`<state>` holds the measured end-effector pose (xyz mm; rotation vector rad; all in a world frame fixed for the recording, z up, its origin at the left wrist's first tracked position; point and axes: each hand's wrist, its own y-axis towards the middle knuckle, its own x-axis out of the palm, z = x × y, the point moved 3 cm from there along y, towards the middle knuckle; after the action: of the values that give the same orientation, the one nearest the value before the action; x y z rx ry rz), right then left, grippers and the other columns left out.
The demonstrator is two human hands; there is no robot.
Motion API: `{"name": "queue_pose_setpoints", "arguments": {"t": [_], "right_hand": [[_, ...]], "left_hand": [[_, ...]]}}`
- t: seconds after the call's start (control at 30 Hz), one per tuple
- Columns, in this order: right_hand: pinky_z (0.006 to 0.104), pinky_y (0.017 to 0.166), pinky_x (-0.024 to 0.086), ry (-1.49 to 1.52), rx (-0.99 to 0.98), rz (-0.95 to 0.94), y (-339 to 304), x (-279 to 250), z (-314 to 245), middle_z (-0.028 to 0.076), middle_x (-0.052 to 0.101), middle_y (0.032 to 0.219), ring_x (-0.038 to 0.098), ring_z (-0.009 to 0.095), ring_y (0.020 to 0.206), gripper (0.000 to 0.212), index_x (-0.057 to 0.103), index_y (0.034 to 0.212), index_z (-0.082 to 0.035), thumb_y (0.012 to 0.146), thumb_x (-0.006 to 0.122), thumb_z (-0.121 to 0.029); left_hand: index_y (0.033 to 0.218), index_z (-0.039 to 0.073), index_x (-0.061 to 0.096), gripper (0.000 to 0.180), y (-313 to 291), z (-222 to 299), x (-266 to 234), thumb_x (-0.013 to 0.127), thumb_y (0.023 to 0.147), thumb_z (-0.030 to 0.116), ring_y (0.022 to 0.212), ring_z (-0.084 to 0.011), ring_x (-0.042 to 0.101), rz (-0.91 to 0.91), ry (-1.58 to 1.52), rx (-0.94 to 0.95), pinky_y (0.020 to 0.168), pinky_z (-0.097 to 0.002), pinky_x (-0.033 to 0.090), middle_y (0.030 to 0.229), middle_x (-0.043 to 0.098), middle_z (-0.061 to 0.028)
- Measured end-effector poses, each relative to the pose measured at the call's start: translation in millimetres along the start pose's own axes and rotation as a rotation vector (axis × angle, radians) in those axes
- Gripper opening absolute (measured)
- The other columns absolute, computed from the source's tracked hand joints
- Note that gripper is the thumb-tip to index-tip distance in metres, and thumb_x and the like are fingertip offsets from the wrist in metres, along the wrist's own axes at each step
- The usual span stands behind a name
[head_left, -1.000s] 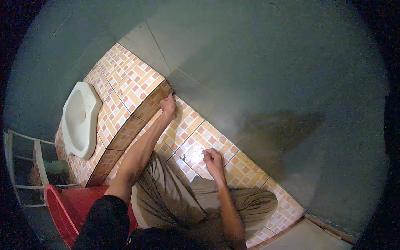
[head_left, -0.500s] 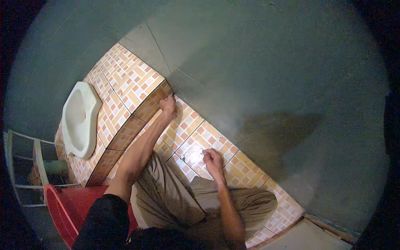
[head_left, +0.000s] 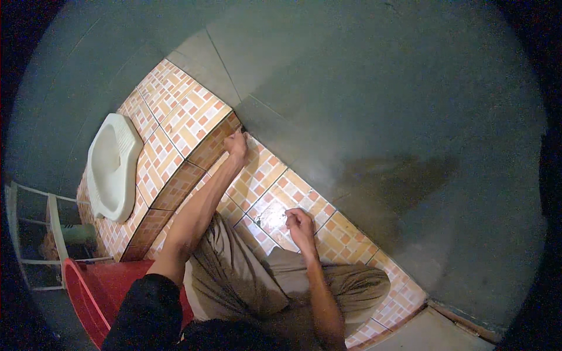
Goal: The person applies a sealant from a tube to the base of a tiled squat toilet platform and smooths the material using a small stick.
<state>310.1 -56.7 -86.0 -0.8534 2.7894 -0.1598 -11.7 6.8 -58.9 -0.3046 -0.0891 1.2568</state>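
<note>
My left hand (head_left: 236, 144) reaches down to the corner where the side of the raised tiled step (head_left: 202, 139) meets the floor and the grey wall. Its fingers are closed and pressed low in that corner; whatever they grip, if anything, is hidden under the hand. Over the tiled floor (head_left: 275, 190), in front of my knees, my right hand (head_left: 300, 227) hangs with curled fingers, and nothing shows in it. Beside this hand a bright, wet-looking patch of light shines on the tiles.
A white squat toilet (head_left: 130, 196) is set into the step at the left. Nearer, a red bucket (head_left: 108, 286) lies or leans beside my left arm, next to a pale rack (head_left: 54, 222). The grey wall (head_left: 410, 105) borders the floor; a pale panel (head_left: 427, 333) stands lower right.
Almost nothing differs. Both hands stay in nearly the same places, with the left still in the corner.
</note>
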Motion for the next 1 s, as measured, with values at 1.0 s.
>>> {"name": "queue_pose_setpoints", "arguments": {"t": [1.0], "right_hand": [[0.0229, 0.058, 0.044, 0.059, 0.045, -0.051, -3.2, 12.4, -20.1, 0.002, 0.057, 0.068, 0.054, 0.008, 0.063, 0.014, 0.061, 0.095, 0.000, 0.088, 0.050, -0.004]], "left_hand": [[0.070, 0.002, 0.062, 0.022, 75.0, -48.4, -21.1, 0.062, 0.082, 0.020, 0.055, -0.0129, 0.050, -0.051, -0.127, -0.037, 0.048, -0.0339, 0.039, 0.066, 0.058, -0.0036]]}}
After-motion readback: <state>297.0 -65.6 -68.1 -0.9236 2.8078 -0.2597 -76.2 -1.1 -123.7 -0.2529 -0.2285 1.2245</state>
